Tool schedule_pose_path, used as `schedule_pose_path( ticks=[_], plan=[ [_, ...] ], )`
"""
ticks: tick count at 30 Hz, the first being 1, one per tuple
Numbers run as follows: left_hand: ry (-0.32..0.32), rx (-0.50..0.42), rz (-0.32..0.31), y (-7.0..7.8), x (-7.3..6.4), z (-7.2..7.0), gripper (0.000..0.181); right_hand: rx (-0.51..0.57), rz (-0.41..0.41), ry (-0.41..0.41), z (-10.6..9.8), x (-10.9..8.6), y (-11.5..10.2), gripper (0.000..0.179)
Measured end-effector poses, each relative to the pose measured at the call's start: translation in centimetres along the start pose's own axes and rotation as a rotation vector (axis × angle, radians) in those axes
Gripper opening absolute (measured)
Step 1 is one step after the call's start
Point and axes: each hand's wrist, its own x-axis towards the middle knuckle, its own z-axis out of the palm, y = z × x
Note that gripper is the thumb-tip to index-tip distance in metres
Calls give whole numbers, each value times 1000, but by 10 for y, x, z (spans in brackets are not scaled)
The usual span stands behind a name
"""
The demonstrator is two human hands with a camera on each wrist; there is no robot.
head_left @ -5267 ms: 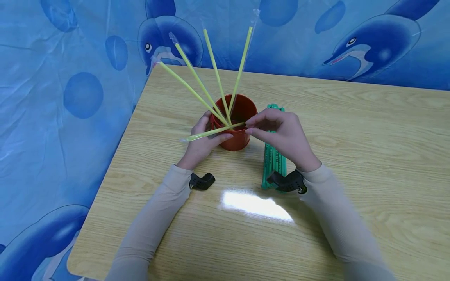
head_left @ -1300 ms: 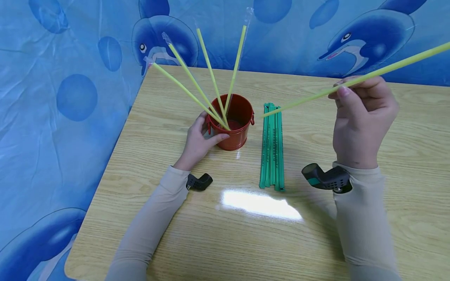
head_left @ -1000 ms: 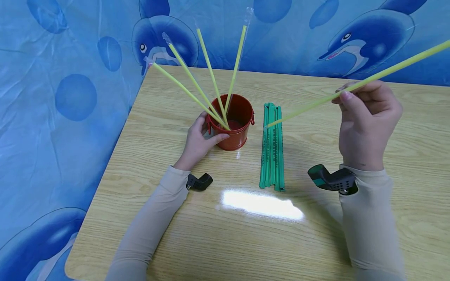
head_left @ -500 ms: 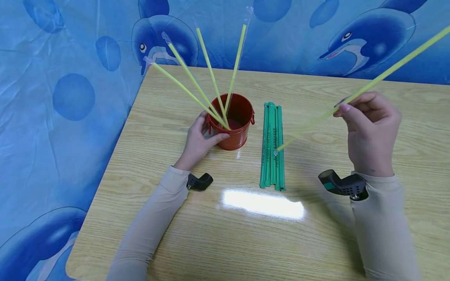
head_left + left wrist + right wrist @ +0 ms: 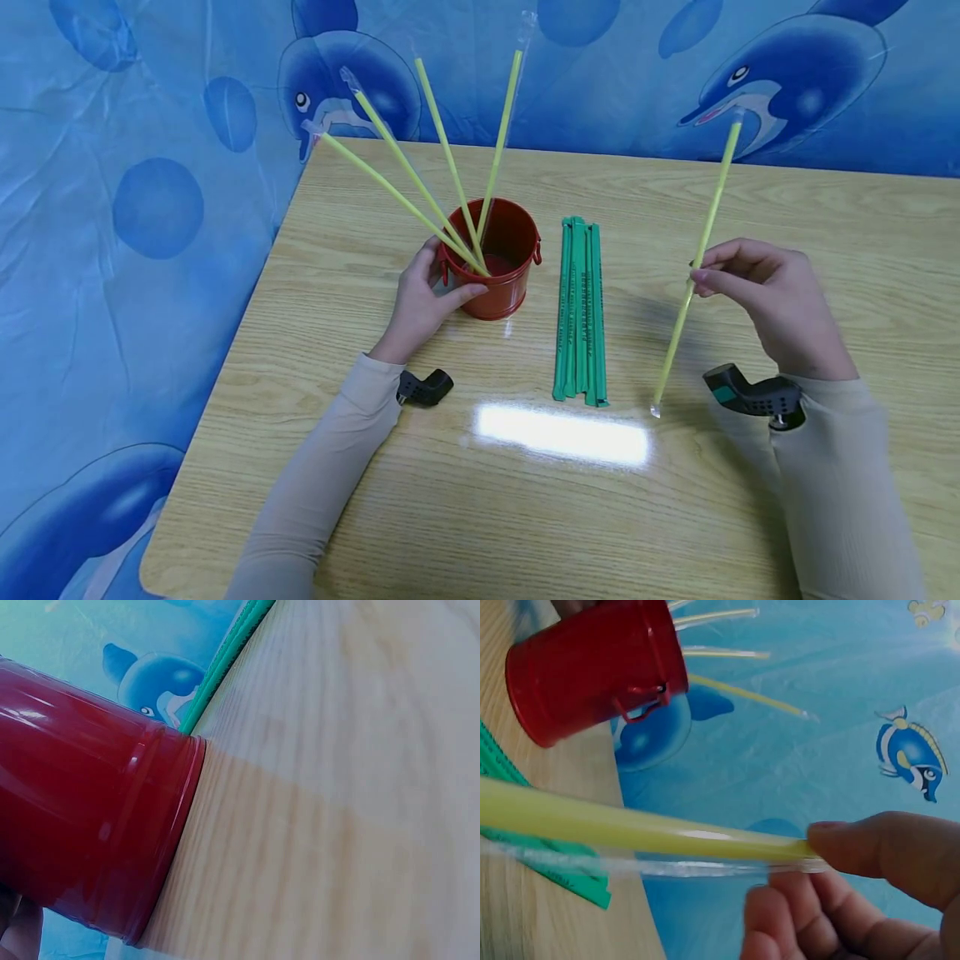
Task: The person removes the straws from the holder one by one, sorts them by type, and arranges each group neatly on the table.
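Note:
My left hand holds a small red bucket from its left side, thumb at the front of the rim. Several yellow drinking straws in clear wrappers lean out of the bucket towards the back and left. To the right, my right hand pinches another wrapped yellow straw between thumb and fingers, around its middle. That straw slants, its lower tip over the table. The right wrist view shows the straw up close, its clear wrapper loose along one side. Most of the left hand is out of the left wrist view.
Between the bucket and my right hand lies a bundle of thin green packets with dark print. The wooden table carries a bright reflection near me. A blue dolphin-printed cloth hangs behind and to the left.
My right hand has carried the straw from over the bucket out to the right, then lowered it and swung it more lengthwise to the table. The left hand stays on the bucket.

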Motion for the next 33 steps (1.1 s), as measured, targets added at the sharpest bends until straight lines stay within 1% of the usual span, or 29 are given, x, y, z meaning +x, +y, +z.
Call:
schedule_pose_path(
  ticks=[4,6,12,21,25,28,33],
  plan=[
    [0,-3,-1,0,0,0,67,-240,90,-35,-4,5,7,11],
    [1,-3,2,0,0,0,67,-312,125,-39,-7,7,11,11],
    [1,1,13,0,0,0,67,-357,231,-53,-12,14,27,17],
    [-1,1,17,-2,0,0,66,-419,338,-86,-13,24,51,36],
    [2,-2,12,-2,0,0,66,-441,362,-92,-13,27,59,38],
    [2,-4,11,-2,0,0,66,-457,371,-108,-13,27,61,41],
    [1,1,16,-2,0,0,66,-486,382,-112,-9,28,63,43]
  ],
)
